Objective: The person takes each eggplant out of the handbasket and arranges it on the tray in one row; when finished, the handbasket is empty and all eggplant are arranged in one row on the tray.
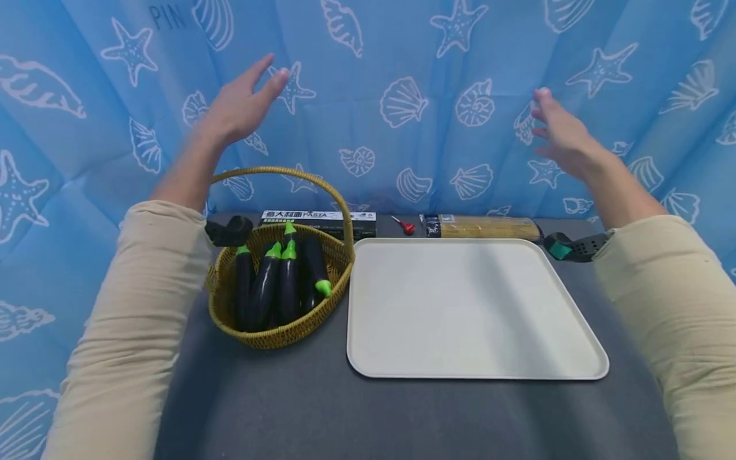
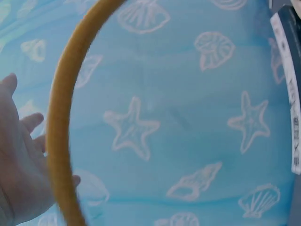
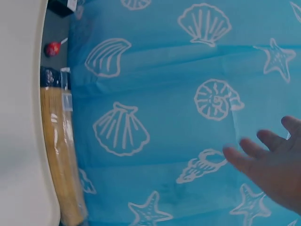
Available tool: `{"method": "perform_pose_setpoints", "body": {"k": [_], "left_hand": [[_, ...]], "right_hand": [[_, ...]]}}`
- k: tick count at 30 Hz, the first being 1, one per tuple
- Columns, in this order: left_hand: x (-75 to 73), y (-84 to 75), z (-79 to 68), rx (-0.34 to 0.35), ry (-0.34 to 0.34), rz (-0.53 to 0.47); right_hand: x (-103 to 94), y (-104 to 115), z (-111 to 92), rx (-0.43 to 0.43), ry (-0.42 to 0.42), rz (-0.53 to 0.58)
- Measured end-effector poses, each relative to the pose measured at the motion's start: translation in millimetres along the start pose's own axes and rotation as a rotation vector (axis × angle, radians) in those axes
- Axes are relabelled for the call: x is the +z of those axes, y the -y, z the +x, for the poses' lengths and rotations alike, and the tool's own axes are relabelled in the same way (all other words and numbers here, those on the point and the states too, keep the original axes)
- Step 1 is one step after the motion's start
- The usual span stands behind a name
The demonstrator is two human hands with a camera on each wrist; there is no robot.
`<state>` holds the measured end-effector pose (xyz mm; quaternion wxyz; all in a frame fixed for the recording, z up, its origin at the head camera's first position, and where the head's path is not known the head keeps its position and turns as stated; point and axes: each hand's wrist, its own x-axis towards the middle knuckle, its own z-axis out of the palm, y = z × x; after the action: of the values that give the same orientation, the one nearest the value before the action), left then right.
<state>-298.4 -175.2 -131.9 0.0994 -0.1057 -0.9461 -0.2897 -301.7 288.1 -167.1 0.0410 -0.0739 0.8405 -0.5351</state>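
Both hands are raised in the air in front of the blue curtain, holding nothing. My left hand [image 1: 244, 102] is above and behind the wicker basket [image 1: 270, 338], its fingers extended; in the left wrist view the basket's handle [image 2: 61, 117] crosses in front of that hand. Several dark eggplants [image 1: 264, 287] with bright green caps lie in the basket. On the other side, my right hand [image 1: 566, 137] hovers beyond the far right corner of a white tray [image 1: 466, 306], fingers loosely spread, as the right wrist view also shows.
Behind the basket lies a black and white pasta box [image 1: 319, 220]. A red lollipop [image 1: 407, 227] rests between it and a plastic-wrapped pack of dry spaghetti [image 1: 485, 227] along the tray's far edge. The patterned curtain [image 1: 414, 153] hangs at the back of the grey table [image 1: 402, 421].
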Motion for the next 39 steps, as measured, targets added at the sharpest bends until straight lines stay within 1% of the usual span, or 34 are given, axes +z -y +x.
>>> {"method": "perform_pose_setpoints", "body": {"k": [1, 3, 6, 7, 9, 12, 15, 17, 18, 21, 23, 26, 27, 30, 35, 39], "left_hand": [[-4.7, 5.6, -4.3, 0.002, -0.012, -0.017], [-12.4, 18.3, -14.1, 0.005, -0.043, -0.059], [-21.2, 40.3, -31.6, -0.009, -0.086, -0.121], [-23.2, 48.0, -37.6, -0.019, -0.09, -0.143], [-26.0, 63.9, -49.8, -0.037, -0.099, -0.157], [-27.0, 87.2, -69.1, -0.067, -0.114, -0.136], [-22.8, 109.7, -87.7, -0.088, -0.144, -0.112], [-17.3, 123.0, -98.5, -0.109, -0.169, -0.112], [-13.7, 129.7, -103.6, -0.107, -0.184, -0.121], [-1.4, 146.2, -119.4, -0.126, -0.206, -0.143], [7.9, 156.6, -129.1, -0.13, -0.211, -0.183], [24.0, 169.9, -141.1, -0.134, -0.211, -0.248], [29.7, 174.7, -144.1, -0.125, -0.21, -0.271], [46.5, 188.4, -150.7, -0.107, -0.179, -0.346], [71.6, 206.4, -158.1, -0.125, -0.062, -0.46], [91.6, 216.9, -163.9, -0.153, -0.003, -0.547]], "right_hand": [[-2.9, -5.0, -2.6, 0.02, 0.007, 0.1], [-7.5, -15.7, -6.1, 0.034, 0.032, 0.263], [-9.7, -33.4, -9.3, 0.044, 0.086, 0.463], [-9.3, -39.8, -10.2, 0.046, 0.113, 0.518], [-7.4, -53.0, -12.4, 0.043, 0.176, 0.622], [-2.1, -70.4, -15.6, 0.039, 0.284, 0.749], [5.3, -84.7, -18.7, 0.05, 0.382, 0.845], [12.2, -92.4, -20.8, 0.063, 0.426, 0.859], [16.2, -96.1, -21.9, 0.071, 0.439, 0.854], [31.0, -105.3, -25.2, 0.101, 0.456, 0.804], [42.9, -109.9, -27.2, 0.132, 0.451, 0.768], [61.4, -115.6, -29.0, 0.159, 0.476, 0.751], [68.2, -116.7, -29.2, 0.168, 0.483, 0.746], [89.6, -116.7, -29.5, 0.2, 0.498, 0.733], [127.9, -109.8, -29.4, 0.249, 0.516, 0.683], [157.3, -100.3, -28.4, 0.266, 0.57, 0.644]]}}
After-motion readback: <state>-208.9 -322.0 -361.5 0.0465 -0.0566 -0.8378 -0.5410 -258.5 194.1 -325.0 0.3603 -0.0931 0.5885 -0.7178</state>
